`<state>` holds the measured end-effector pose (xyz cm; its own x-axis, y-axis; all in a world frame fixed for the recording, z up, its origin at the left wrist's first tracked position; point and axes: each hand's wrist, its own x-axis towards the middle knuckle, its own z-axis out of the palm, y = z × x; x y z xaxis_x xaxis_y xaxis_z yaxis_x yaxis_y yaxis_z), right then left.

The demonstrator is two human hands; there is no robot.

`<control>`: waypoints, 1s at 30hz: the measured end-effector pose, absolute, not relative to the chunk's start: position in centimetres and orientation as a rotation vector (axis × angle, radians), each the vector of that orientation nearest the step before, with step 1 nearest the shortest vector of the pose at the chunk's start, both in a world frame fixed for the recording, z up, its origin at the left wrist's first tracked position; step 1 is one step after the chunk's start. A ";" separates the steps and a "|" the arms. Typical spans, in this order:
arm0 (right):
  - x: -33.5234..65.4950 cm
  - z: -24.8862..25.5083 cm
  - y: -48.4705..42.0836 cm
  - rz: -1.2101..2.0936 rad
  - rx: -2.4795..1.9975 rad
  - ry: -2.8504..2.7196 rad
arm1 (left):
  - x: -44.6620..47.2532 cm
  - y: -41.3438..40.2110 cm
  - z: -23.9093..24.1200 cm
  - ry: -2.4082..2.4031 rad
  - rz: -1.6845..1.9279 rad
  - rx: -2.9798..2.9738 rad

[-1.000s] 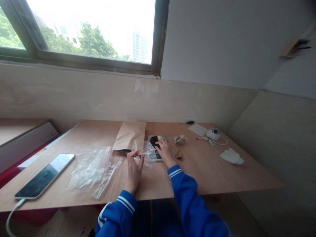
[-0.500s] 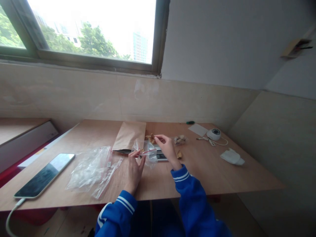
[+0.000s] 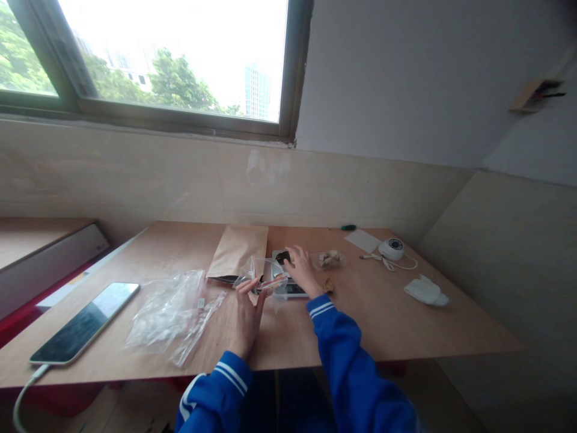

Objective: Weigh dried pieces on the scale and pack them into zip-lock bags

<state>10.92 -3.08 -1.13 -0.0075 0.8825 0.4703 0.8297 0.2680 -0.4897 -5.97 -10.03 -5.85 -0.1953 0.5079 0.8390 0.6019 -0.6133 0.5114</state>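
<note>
My left hand pinches the red-striped mouth of a small clear zip bag and holds it up just above the wooden table. A brown piece shows inside the bag. My right hand reaches over a small flat scale behind the bag, fingers bent down onto dark pieces lying on it. Whether those fingers grip a piece is hidden. A brown paper bag lies flat just behind the left hand.
A heap of clear plastic bags lies left of my hands, a phone on a cable further left. A small bag of pale pieces, a loose brown piece, a white round device, white paper and a crumpled tissue sit right.
My right hand lifted a brown piece from the scale to the bag's mouth, and has now gone back down onto the scale. The left hand kept holding the bag.
</note>
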 end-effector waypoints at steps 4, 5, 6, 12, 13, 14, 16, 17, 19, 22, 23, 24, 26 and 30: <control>11.1 -2.5 -1.7 0.058 -1.675 -2.018 | -6.0 -10.0 -6.0 -1.355 -1.956 -1.960; 11.1 -2.6 -1.5 0.052 -1.684 -2.049 | -6.0 -10.0 -6.1 -1.356 -1.956 -1.955; 11.0 -2.5 -1.3 0.043 -1.686 -2.072 | -6.0 -9.9 -6.1 -1.357 -1.957 -1.949; 11.4 -2.3 -1.1 -0.007 -1.630 -2.091 | -6.0 -9.7 -6.2 -1.385 -1.976 -1.937; 11.5 -2.4 -1.1 0.002 -1.616 -2.078 | -6.1 -9.7 -6.2 -1.385 -1.970 -1.940; 11.7 -2.5 -1.2 0.019 -1.601 -2.056 | -6.1 -9.7 -6.2 -1.380 -1.962 -1.942; 11.9 -2.6 -1.3 0.075 -1.564 -1.994 | -6.1 -9.8 -6.1 -1.363 -1.951 -1.946; 12.0 -2.5 -1.3 0.108 -1.536 -1.958 | -6.1 -9.8 -6.0 -1.356 -1.947 -1.951; 12.0 -2.1 -1.6 0.176 -1.458 -1.876 | -6.1 -9.9 -5.9 -1.351 -1.937 -1.964; 11.6 -0.7 -2.3 0.299 -1.318 -1.732 | -6.1 -10.0 -5.8 -1.364 -1.935 -1.970; 11.4 0.0 -2.7 0.331 -1.277 -1.690 | -6.1 -10.0 -5.8 -1.369 -1.936 -1.967; 11.2 0.8 -3.1 0.353 -1.237 -1.665 | -6.1 -10.0 -5.8 -1.375 -1.938 -1.963; 10.7 2.5 -4.1 0.366 -1.167 -1.689 | -6.0 -10.0 -5.9 -1.382 -1.942 -1.956; 9.9 5.7 -6.3 0.416 -1.050 -1.989 | -6.0 -9.9 -5.9 -1.382 -1.963 -1.944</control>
